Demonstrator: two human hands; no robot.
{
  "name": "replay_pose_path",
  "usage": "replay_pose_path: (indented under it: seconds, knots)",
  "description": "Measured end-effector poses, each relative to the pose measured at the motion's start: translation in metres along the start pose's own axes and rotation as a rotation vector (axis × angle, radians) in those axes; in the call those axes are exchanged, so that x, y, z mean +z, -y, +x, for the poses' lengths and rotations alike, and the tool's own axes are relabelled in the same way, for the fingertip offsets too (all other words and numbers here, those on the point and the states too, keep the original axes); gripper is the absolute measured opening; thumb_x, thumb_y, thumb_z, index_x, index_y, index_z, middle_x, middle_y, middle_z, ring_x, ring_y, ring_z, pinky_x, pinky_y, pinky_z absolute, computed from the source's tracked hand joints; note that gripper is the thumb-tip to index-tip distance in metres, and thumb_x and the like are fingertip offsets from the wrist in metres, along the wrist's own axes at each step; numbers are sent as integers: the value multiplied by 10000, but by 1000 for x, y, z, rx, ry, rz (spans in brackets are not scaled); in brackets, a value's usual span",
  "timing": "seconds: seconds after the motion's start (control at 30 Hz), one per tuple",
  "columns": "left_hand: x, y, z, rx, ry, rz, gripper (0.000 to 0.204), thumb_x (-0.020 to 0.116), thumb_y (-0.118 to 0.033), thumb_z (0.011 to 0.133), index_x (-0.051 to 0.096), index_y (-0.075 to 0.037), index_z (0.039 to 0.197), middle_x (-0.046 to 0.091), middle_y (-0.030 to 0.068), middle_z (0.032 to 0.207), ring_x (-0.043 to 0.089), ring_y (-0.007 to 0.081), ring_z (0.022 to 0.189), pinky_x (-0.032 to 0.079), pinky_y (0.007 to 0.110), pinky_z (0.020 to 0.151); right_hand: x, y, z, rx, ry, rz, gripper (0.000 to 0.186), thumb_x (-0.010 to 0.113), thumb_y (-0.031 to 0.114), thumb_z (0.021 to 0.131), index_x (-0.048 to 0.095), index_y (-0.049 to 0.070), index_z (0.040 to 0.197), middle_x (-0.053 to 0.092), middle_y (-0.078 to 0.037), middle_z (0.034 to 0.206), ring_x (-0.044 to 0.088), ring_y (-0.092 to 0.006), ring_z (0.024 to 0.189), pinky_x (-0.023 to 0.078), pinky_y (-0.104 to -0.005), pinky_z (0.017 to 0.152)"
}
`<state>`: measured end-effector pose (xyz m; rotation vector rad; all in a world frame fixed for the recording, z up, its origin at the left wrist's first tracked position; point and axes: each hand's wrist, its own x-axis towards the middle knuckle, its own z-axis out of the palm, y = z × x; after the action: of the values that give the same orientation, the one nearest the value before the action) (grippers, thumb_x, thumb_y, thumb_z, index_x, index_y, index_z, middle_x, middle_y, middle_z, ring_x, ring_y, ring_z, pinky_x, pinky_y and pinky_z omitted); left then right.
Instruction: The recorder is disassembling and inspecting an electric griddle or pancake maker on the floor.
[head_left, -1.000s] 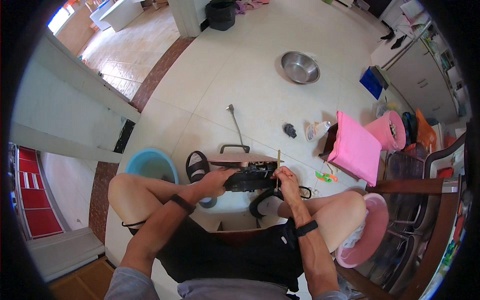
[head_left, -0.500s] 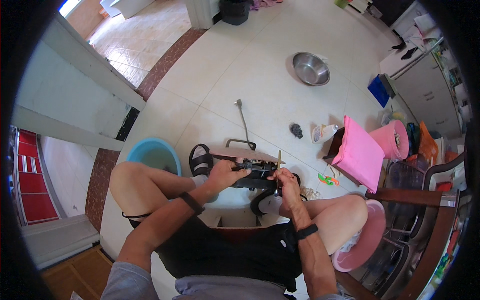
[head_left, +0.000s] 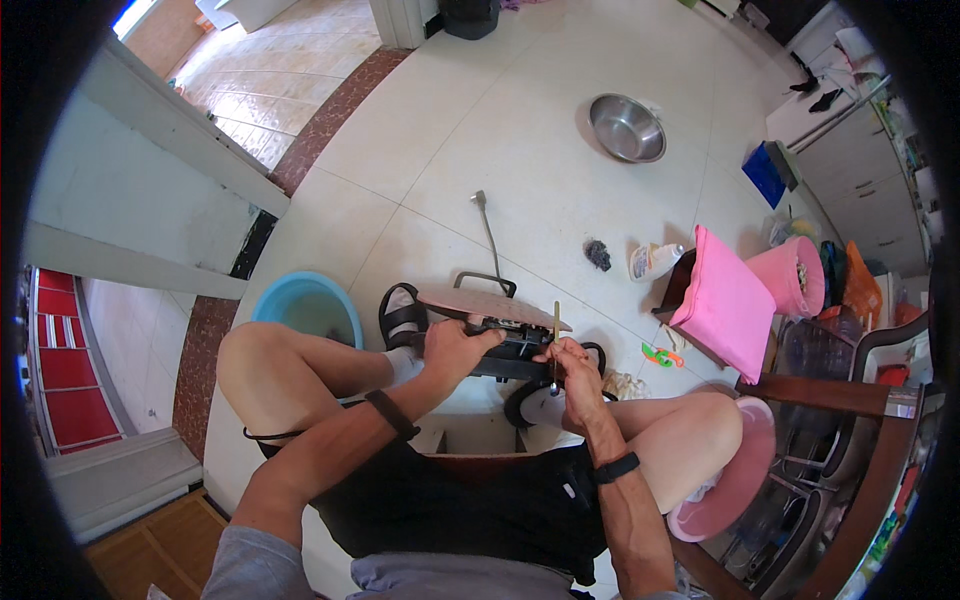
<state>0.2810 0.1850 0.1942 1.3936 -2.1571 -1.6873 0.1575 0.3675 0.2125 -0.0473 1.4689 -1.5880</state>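
Observation:
Between my feet stands an opened black appliance [head_left: 515, 368] with a speckled pinkish flat panel [head_left: 480, 306] on its far side. Small parts show along its upper edge, too small to make out. My left hand [head_left: 455, 350] grips the left part of the black body, thumb on top. At the right end, my right hand [head_left: 574, 368] is closed around a thin, yellowish, stick-like tool [head_left: 557, 318], held upright with a shiny lower tip. Whether the tool touches the appliance I cannot tell. Beyond the panel lies a grey cord with a plug [head_left: 478, 198].
A blue basin [head_left: 308, 300] is by my left knee, a pink basin [head_left: 755, 450] by my right. Farther off are a steel bowl [head_left: 627, 128], dark scrubber [head_left: 597, 255], white bottle [head_left: 655, 262], pink-cushioned stool [head_left: 725, 305], orange-green item [head_left: 662, 355] and pink bin [head_left: 790, 280].
My left hand has shifted slightly right along the appliance. The tool in my right hand has barely moved. The whole view has shifted a little.

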Motion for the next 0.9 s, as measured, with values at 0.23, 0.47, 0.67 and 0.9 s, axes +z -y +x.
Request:
replay_pose_path:
  seconds: [0.23,0.47,0.67,0.9]
  knots:
    - [-2,-30,-13,16,-92,256,625,755,-559,660,720,57,762,686,239,743,699,350,756,542,418,731,2,3,-3,7,-2,-4,197,507,177,990,558,75,829,600,-13,853,590,-136,875,412,-261,850]
    - [-3,-43,-13,-135,-76,335,623,718,-527,644,723,72,814,688,263,786,692,379,816,538,422,786,3,-3,-3,-3,6,-59,196,521,196,998,582,79,853,618,11,817,508,-68,764,389,-218,730]
    - [2,-32,-6,-142,-100,309,627,728,-527,636,724,69,832,695,266,830,690,381,852,535,421,802,1,-4,-3,-20,8,-182,209,524,202,1003,576,78,844,544,46,772,430,-46,725,363,-222,669]
    - [0,-30,-5,-156,-60,210,614,746,-525,645,727,53,849,705,240,836,699,353,849,533,414,797,12,3,-10,-104,-35,-347,223,523,192,997,531,41,833,468,43,751,426,-68,736,377,-252,662]
